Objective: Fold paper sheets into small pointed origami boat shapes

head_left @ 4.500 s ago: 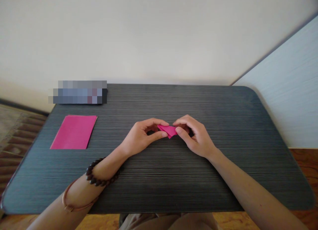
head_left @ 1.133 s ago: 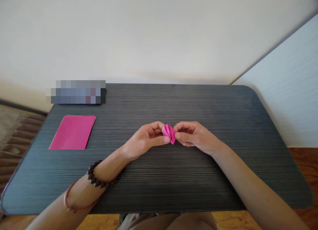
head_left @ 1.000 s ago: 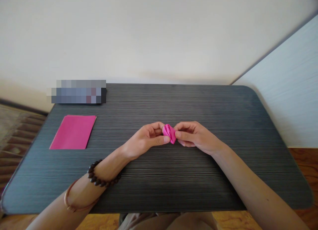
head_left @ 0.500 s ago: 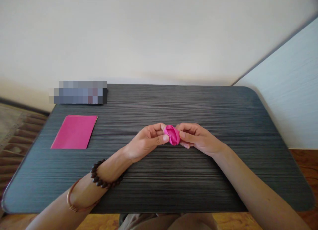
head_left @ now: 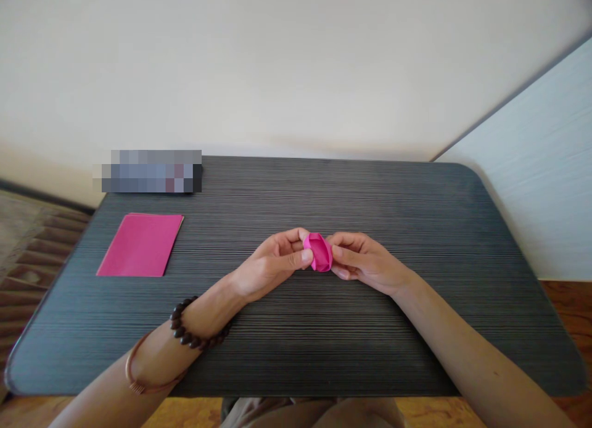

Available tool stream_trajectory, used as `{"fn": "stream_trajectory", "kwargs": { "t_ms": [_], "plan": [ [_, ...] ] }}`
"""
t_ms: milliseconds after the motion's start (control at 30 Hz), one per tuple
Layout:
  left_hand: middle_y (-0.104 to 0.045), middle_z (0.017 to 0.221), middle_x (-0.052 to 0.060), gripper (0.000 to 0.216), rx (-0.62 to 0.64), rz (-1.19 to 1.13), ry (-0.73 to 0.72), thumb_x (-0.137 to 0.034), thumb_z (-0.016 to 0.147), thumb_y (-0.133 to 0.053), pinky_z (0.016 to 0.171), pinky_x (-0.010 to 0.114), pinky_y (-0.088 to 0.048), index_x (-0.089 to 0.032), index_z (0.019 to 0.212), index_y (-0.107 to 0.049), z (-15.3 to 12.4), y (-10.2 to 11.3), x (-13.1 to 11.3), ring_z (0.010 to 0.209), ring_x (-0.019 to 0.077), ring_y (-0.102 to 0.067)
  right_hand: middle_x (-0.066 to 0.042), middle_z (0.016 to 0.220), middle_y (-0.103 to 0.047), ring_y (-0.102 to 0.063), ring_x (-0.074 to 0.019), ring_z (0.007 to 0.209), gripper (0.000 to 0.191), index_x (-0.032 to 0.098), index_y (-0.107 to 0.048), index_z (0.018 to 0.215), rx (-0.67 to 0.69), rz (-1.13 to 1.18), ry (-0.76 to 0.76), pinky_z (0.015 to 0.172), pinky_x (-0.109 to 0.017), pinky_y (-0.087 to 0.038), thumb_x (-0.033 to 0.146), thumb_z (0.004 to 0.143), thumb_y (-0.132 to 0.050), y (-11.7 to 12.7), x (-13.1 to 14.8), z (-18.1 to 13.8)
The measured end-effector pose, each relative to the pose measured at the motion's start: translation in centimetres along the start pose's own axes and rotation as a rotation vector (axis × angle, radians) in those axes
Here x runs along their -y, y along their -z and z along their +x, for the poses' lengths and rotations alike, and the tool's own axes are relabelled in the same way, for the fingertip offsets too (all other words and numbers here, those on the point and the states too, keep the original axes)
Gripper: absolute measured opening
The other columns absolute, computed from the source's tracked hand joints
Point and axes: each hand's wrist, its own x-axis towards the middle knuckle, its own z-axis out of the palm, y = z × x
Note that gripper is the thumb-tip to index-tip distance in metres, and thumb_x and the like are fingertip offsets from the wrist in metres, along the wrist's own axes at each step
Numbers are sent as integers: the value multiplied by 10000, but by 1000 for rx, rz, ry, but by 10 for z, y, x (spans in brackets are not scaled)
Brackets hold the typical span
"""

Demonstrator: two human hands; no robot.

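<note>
A small folded piece of pink paper [head_left: 319, 251] is held just above the middle of the dark striped table [head_left: 296, 341]. My left hand [head_left: 272, 266] pinches its left side between thumb and fingers. My right hand [head_left: 365, 264] pinches its right side the same way. The paper bulges into a rounded, puffed shape between the two hands. A dark bead bracelet and a thin copper bangle sit on my left wrist.
A stack of flat pink paper sheets [head_left: 141, 253] lies at the table's left. A blurred dark object [head_left: 150, 171] rests at the back left corner. A pale wall runs behind the table, a white panel stands at the right.
The flat pink triangle from several seconds ago has been turned upright and pushed in from both sides. Over the last second it has swelled into a rounder shape.
</note>
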Motion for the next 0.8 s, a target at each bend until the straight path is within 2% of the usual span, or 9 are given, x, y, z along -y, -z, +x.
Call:
{"fn": "stream_trajectory", "kwargs": {
  "t_ms": [267,467,600,700,800],
  "plan": [
    [-588,747,8,210,0,4,-23,-260,750,-725,745,258,-370,-142,839,-576,0,0,1,716,114,-509,50,547,-473,-311,-49,474,240,169,-594,774,-22,4,12,456,-219,-169,401,810,-643,0,-1,1],
    [-575,770,-13,303,-27,20,-62,-274,811,-668,711,253,-365,-218,1049,-490,1,2,-1,700,104,-503,58,518,-484,-309,-36,436,240,166,-579,775,-55,19,10,411,-197,-155,394,810,-646,-2,0,1],
    [-612,886,-13,401,15,125,-168,-172,694,-772,718,240,-389,-235,988,-507,3,2,-4,752,99,-534,64,517,-486,-315,-34,416,227,175,-574,796,-130,58,20,388,-188,-163,391,817,-638,-3,1,2],
    [-636,919,-5,319,-78,257,-251,-117,656,-784,772,253,-423,-196,898,-592,5,2,-2,821,114,-565,68,511,-473,-301,-37,426,228,170,-572,785,-143,75,15,411,-196,-180,381,807,-654,-4,2,3],
    [-664,936,18,269,-190,458,-330,-163,685,-770,839,299,-438,-202,932,-670,6,3,0,886,152,-581,61,534,-481,-308,-42,457,227,169,-560,761,-122,81,14,443,-206,-194,369,806,-658,-4,3,3]
  ]
}}
